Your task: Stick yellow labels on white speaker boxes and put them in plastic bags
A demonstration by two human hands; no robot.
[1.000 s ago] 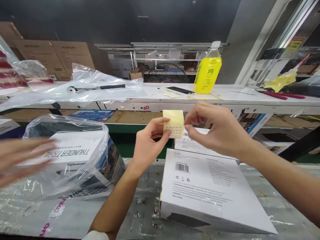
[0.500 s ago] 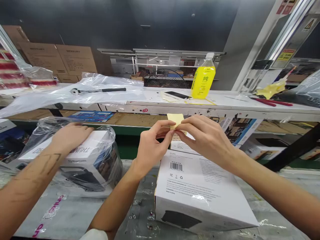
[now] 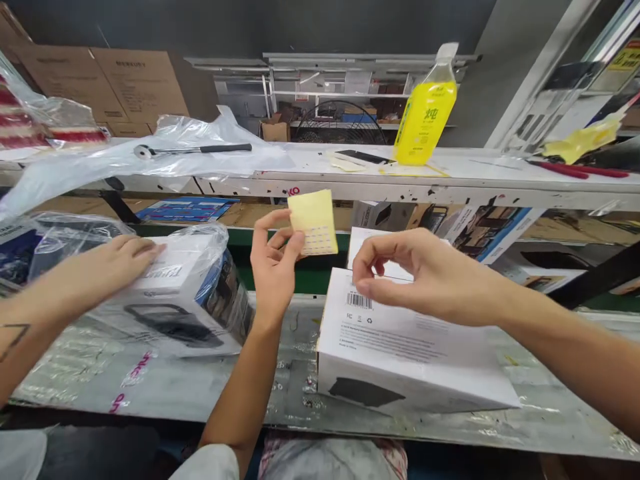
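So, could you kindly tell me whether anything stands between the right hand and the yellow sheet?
Nothing visible does: open space separates the right hand from the yellow sheet, which the left hand pinches by its left side.

Dark wall (image 3: 300, 27) above the right fingers (image 3: 367, 288), white shelf (image 3: 300, 157) (edge flecked dark) behind them, pale pillar (image 3: 539, 73) farther right, glossy worktop (image 3: 200, 383) below
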